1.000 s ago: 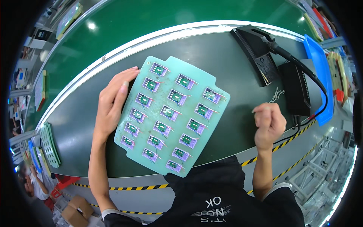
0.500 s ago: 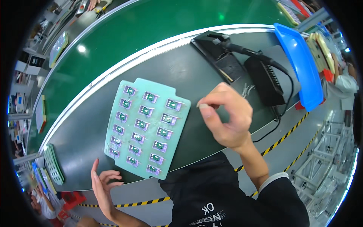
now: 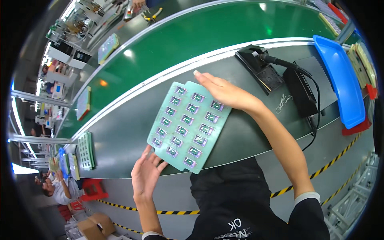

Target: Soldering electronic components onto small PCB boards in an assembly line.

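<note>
A pale green tray (image 3: 185, 141) with stepped corners lies on the dark bench, tilted in the view. Small green circuit boards (image 3: 187, 119) sit in its rows of slots, with fine wires on them. My left hand (image 3: 146, 176) is at the tray's near left corner, palm up and fingers apart, the fingertips at or just under the edge. Across the far right corner lies my right hand (image 3: 224, 91), its fingers stretched out flat along the edge, covering that corner. Neither hand is closed round anything.
A soldering iron (image 3: 280, 61) rests in its black stand (image 3: 260, 68), beside a black box (image 3: 300, 92) with a cable. Loose wires (image 3: 283, 103) lie near it. A blue bin (image 3: 340, 80) stands far right, another green tray (image 3: 85, 151) at left. Beyond runs a green conveyor (image 3: 180, 44).
My right hand has gone from a pinch beside the tray to lying flat on its far right corner. My left hand has come up to the near left corner. The whole view has shifted.
</note>
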`<state>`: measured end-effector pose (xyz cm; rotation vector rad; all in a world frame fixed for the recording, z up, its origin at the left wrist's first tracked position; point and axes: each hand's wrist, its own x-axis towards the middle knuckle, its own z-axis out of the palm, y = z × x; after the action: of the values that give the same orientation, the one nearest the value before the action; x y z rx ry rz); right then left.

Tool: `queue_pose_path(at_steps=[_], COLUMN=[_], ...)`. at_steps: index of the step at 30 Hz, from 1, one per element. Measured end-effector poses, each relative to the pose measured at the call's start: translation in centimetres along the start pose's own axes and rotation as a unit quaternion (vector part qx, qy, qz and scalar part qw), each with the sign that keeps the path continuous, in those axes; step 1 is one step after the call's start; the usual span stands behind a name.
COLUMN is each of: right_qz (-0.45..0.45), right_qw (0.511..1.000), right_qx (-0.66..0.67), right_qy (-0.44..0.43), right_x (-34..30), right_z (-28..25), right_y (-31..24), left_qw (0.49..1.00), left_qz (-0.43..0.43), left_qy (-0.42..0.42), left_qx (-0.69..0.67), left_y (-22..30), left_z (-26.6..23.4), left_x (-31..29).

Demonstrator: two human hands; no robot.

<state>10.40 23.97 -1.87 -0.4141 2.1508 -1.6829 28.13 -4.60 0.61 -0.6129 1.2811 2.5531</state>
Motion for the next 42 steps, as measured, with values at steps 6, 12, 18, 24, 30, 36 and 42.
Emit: queue_pose_path(at_steps=[6, 12, 18, 24, 30, 36, 42], right_qz=[0.023, 0.034, 0.003, -0.031, -0.278, -0.458, -0.522], right_qw=[0.996, 0.985, 0.928, 0.942, 0.915, 0.785, 0.739], right_qx=[0.084, 0.169, 0.372, 0.322, 0.072, -0.174, -0.278], right_qy=[-0.013, -0.004, 0.035, 0.091, 0.283, 0.378, 0.322], right_x=[0.3, 1.0, 0.6, 0.3, -0.8, -2.3, -2.3], right_z=[-0.1, -1.1, -0.8, -0.9, -1.4, -0.9, 0.9], right_y=[0.9, 2.6, 1.3, 1.4, 0.6, -1.5, 0.1], left_qw=[0.999, 0.996, 0.98, 0.974, 0.99, 0.979, 0.966], left_qz=[-0.042, 0.039, 0.156, 0.183, 0.134, 0.185, 0.165], left_qy=[-0.01, -0.007, 0.001, -0.04, -0.049, -0.035, -0.079], left_qx=[0.006, 0.081, 0.125, 0.123, 0.01, -0.075, -0.183], left_y=[1.2, -0.5, -1.1, -1.5, -3.3, -0.8, 2.5], left_z=[-0.6, 2.1, 2.3, 1.6, 0.7, 3.3, 5.6], left_x=[0.6, 1.8, 3.9, 5.0, 6.0, 8.7, 21.5])
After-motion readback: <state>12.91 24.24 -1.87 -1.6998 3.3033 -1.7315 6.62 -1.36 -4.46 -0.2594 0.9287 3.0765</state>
